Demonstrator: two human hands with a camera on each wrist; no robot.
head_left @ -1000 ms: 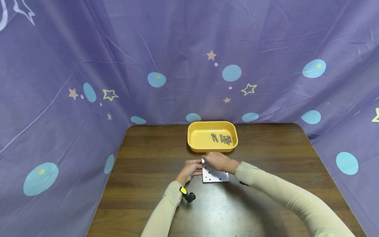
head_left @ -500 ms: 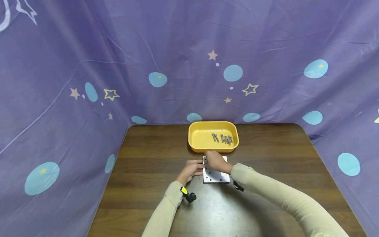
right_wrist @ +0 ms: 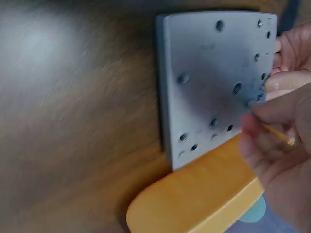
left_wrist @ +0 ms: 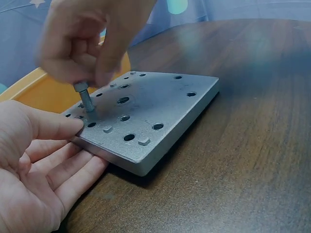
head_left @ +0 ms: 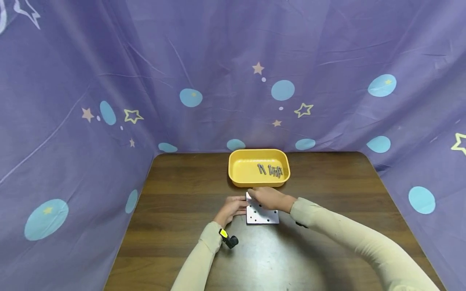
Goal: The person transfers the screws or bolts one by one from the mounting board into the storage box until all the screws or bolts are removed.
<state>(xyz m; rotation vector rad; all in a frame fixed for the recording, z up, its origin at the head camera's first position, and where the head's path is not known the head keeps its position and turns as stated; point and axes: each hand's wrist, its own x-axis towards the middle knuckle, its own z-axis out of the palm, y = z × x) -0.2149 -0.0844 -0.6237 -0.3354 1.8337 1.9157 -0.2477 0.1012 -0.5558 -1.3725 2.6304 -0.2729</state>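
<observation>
A grey metal plate (left_wrist: pixel 160 99) with several holes and small raised nubs lies on the table. My left hand (head_left: pixel 229 209) holds its left edge, the thumb on top and the fingers against the side and below. A bolt (left_wrist: pixel 85 98) stands slightly tilted near the plate's left edge, its shank end at the surface. Over it, my right hand (left_wrist: pixel 92 39) has curled fingers at the bolt's head, blurred in the left wrist view. In the right wrist view the right hand's fingertips (right_wrist: pixel 250 128) cover most of the bolt.
Just behind the plate stands a yellow tray (head_left: pixel 236 178) with several bolts (head_left: pixel 275 171) at its right side. The wooden table (head_left: pixel 182 178) reaches a purple curtain (head_left: pixel 218 52) at the back and sides. Each wrist wears a small camera.
My right hand turned away from the plate's far left corner and is back there now. The left hand, plate and tray stay in place, with a slight shift of the head view.
</observation>
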